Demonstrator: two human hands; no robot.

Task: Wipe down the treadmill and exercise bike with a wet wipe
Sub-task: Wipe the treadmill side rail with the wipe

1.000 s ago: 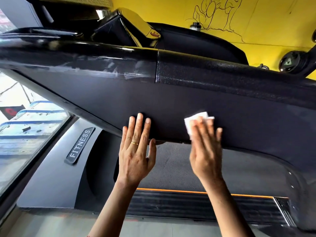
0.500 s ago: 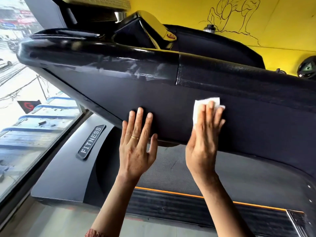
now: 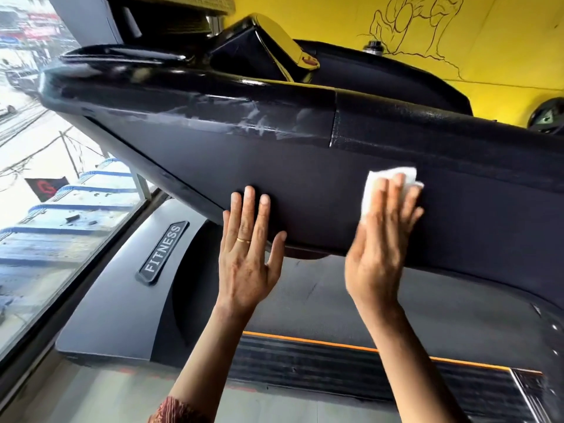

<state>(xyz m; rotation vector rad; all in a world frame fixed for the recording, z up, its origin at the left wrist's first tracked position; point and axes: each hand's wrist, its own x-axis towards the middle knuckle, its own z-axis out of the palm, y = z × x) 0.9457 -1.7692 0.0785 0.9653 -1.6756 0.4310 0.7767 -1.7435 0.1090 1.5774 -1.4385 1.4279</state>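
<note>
**Wipe on underside panel of treadmill console**

Treadmill (image 3: 189, 166): dark console panel fills most of the view, glossy upper edge showing pale smears. Yellow wall (image 3: 503, 41) with a line drawing behind it; window (image 3: 45, 193) to the left. Below the panel, grey motor cover (image 3: 116, 315) and belt (image 3: 335, 303).

Right hand (image 3: 378, 254): fingers straight and together, pressing the wet wipe (image 3: 378, 178) flat against the panel. The wipe is white and folded, and its top and left edges show past the fingertips.

Left hand (image 3: 248, 254): palm flat on the panel's lower edge, fingers extended and slightly spread, grasping nothing.

FITNESS badge (image 3: 162, 252) on the cover. Thin ring (image 3: 243, 240) on a left finger.
</note>
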